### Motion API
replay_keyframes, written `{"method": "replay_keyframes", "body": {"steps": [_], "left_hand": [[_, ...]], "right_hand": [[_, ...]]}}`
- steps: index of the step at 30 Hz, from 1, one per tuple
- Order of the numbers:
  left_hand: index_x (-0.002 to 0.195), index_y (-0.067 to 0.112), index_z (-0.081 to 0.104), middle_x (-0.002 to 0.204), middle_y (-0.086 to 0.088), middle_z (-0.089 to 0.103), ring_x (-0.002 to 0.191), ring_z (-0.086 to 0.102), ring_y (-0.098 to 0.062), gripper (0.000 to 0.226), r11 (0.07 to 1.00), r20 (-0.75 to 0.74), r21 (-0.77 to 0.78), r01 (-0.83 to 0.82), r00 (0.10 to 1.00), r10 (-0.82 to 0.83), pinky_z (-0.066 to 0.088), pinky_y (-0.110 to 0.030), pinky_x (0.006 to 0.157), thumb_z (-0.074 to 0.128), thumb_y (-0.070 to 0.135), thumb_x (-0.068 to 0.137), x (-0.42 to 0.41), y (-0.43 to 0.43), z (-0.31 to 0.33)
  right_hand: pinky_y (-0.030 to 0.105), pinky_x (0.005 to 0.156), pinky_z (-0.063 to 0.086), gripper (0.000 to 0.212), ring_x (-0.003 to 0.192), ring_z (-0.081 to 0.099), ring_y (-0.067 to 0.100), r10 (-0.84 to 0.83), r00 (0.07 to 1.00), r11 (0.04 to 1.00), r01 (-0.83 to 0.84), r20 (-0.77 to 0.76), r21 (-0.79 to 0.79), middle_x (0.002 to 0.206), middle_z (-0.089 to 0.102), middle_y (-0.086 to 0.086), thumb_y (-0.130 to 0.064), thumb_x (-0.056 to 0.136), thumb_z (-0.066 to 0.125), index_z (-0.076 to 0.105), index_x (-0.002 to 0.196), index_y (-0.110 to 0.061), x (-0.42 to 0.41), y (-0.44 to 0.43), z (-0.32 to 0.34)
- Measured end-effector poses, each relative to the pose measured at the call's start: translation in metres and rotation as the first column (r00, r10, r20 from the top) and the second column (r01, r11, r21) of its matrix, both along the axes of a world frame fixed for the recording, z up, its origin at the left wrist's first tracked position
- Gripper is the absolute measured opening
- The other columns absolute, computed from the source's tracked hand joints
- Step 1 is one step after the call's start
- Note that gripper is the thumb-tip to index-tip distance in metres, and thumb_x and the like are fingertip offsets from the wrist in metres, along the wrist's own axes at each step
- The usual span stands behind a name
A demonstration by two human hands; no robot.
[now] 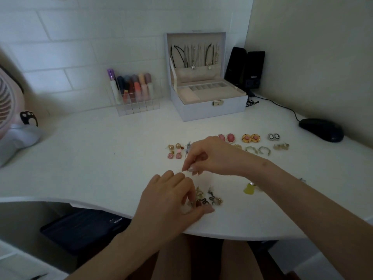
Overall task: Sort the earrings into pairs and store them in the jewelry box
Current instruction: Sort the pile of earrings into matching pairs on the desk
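On the white desk (pixel 90 158), earrings lie in pairs in a row: gold balls (pixel 174 146), pink drops (pixel 175 155), pink ovals (pixel 226 137), orange-gold rounds (pixel 251 138), cameos (pixel 274 136) and pale green hoops (pixel 258 150). A loose heap of earrings (pixel 212 198) sits near the front edge. My left hand (pixel 171 201) pinches a small piece from that heap. My right hand (pixel 212 156) hovers above, its fingertips pinching something small. A yellow earring (pixel 248 188) lies by my right forearm. The open jewelry box (pixel 205 110) stands at the back.
A clear organizer of lipsticks (pixel 134 93) stands left of the box. Black speakers (pixel 245 69) and a wired mouse (pixel 322 129) occupy the right rear. A pink fan (pixel 8 102) is at the far left. A dark case (pixel 84 229) sits under the desk.
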State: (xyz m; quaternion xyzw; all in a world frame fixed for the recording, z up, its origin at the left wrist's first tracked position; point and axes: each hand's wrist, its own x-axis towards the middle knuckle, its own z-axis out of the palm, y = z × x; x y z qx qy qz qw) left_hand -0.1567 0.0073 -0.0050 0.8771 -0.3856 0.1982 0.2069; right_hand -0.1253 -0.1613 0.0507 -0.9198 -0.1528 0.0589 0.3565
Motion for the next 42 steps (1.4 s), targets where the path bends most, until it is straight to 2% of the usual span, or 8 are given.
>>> {"method": "replay_keyframes", "body": {"steps": [6,12,15,18,25,31,37,42], "left_hand": [[0.061,0.028,0.052,0.06,0.017,0.05,0.059,0.041,-0.004,0.033,0.999,0.026,0.041,-0.032,0.999,0.031,0.018,-0.008,0.059,0.046,0.059,0.071,0.006,-0.003,-0.005],[0.064,0.032,0.053,0.059,0.02,0.046,0.068,0.041,-0.001,0.031,1.0,-0.131,-0.019,0.003,0.991,-0.005,0.032,-0.012,0.057,0.05,0.063,0.068,0.012,0.003,-0.007],[0.064,0.035,0.054,0.061,0.017,0.05,0.076,0.044,0.009,0.031,0.997,-0.271,-0.064,0.034,0.961,-0.05,0.034,-0.009,0.062,0.05,0.066,0.063,0.011,0.007,-0.001],[0.062,0.038,0.052,0.079,0.02,0.056,0.078,0.05,0.001,0.03,0.989,-0.375,-0.142,0.025,0.924,-0.078,0.036,-0.01,0.065,0.055,0.067,0.056,0.018,0.017,0.013],[0.068,0.034,0.052,0.074,0.012,0.056,0.071,0.051,-0.004,0.022,0.989,-0.371,0.134,-0.07,0.922,0.115,0.04,-0.021,0.065,0.068,0.049,0.072,0.077,0.038,0.032],[0.067,0.039,0.049,0.075,0.017,0.056,0.072,0.051,-0.002,0.023,0.977,-0.377,0.214,-0.024,0.92,0.105,0.038,-0.017,0.062,0.069,0.044,0.075,0.103,0.033,0.021],[0.075,0.032,0.061,0.08,0.014,0.061,0.077,0.054,-0.004,0.009,0.994,-0.411,0.109,-0.007,0.91,0.051,0.044,-0.024,0.07,0.069,0.035,0.078,0.112,0.033,0.013],[0.081,0.033,0.062,0.083,0.015,0.062,0.079,0.053,-0.005,0.007,0.996,-0.409,0.085,0.024,0.912,0.013,0.045,-0.026,0.072,0.069,0.035,0.079,0.112,0.033,0.012]], "right_hand": [[0.014,0.067,0.054,0.017,0.068,0.067,0.006,-0.015,0.999,0.999,0.017,-0.042,0.046,0.079,0.069,-0.002,0.001,0.079,0.068,0.073,0.091,-0.01,-0.003,-0.002,-0.002],[0.009,0.054,0.046,0.011,0.056,0.062,0.0,-0.084,0.996,0.989,0.088,-0.043,0.119,0.071,0.069,-0.003,-0.002,0.076,0.072,0.072,0.085,-0.007,-0.003,-0.002,0.0],[0.021,0.06,0.055,0.011,0.06,0.065,0.003,-0.115,0.993,0.986,0.117,-0.022,0.117,0.072,0.071,-0.002,-0.003,0.073,0.075,0.073,0.081,-0.011,-0.002,-0.004,0.0],[0.041,0.068,0.058,0.012,0.071,0.066,0.012,-0.147,0.989,0.985,0.144,0.019,0.089,0.075,0.071,-0.002,-0.007,0.071,0.077,0.073,0.074,-0.018,-0.002,-0.004,0.0],[0.019,0.071,0.056,0.012,0.072,0.067,0.003,-0.205,0.978,0.974,0.201,0.031,0.101,0.074,0.07,-0.008,-0.006,0.07,0.078,0.074,0.08,-0.011,0.01,0.004,0.001],[0.001,0.051,0.041,0.014,0.059,0.058,-0.006,-0.206,0.978,0.979,0.206,0.025,0.0,0.083,0.072,-0.002,-0.006,0.069,0.078,0.074,0.083,-0.007,0.027,0.024,-0.007],[0.02,0.067,0.047,0.016,0.078,0.062,0.011,-0.21,0.976,0.969,0.215,0.056,-0.123,0.09,0.073,0.004,-0.008,0.07,0.078,0.075,0.086,-0.01,0.038,0.033,-0.017],[0.015,0.061,0.045,0.014,0.083,0.064,0.016,-0.209,0.973,0.966,0.22,0.094,-0.139,0.093,0.072,0.008,-0.008,0.076,0.073,0.075,0.09,-0.007,0.041,0.032,-0.019]]}}
